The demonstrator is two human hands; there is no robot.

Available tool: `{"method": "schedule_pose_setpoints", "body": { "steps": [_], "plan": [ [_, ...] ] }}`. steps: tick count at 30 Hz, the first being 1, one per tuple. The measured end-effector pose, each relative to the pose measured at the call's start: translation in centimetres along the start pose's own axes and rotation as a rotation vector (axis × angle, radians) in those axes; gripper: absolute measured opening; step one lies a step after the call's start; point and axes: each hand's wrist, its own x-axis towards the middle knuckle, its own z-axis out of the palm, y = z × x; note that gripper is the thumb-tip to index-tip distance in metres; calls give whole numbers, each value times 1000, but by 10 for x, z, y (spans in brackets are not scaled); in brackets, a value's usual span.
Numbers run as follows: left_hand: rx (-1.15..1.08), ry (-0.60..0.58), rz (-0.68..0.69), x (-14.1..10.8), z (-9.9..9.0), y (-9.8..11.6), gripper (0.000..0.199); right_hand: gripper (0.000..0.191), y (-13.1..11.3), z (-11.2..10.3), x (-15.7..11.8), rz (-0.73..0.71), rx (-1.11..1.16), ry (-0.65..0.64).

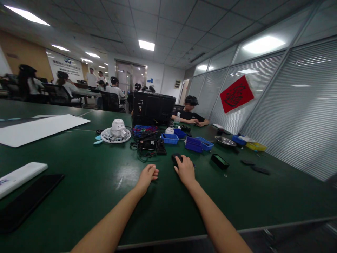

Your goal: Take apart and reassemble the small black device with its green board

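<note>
My left hand [147, 178] rests on the green tabletop with its fingers curled loosely together, and nothing shows in it. To its right, my right hand [186, 170] has its fingers over a dark, rounded computer mouse [174, 159] lying on the table. The hand covers part of the mouse. Just beyond both hands lies a black box-shaped adapter [147, 144] among tangled dark cables. A small dark green-topped box [220, 161] sits to the right of my right hand.
Farther back are a white round fan part [116, 135], a blue bin [170, 139], a darker blue bin [193, 144], a bottle [177, 120] and a large black panel [154, 109]. A person [193, 112] sits across. White sheets [44, 128] and a black slab [28, 198] lie left.
</note>
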Motion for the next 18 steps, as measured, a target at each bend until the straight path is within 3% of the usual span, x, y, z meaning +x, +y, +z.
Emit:
{"method": "schedule_pose_setpoints", "body": {
  "steps": [5, 8, 11, 15, 18],
  "plan": [
    [95, 8, 29, 0, 4, -2, 22, 20, -21, 3, -3, -161, -40, -26],
    [251, 9, 64, 1, 8, -4, 19, 21, -28, 5, -4, -252, 52, -7],
    [499, 18, 142, 2, 14, -5, 31, 28, -23, 4, -2, -263, 131, 49],
    [723, -44, 281, -3, 29, -4, 51, 34, 4, -2, 3, 40, 119, 154],
    [766, -73, 361, -8, 49, -5, 58, 43, 29, -2, 5, 366, 22, 107]
  ]
}}
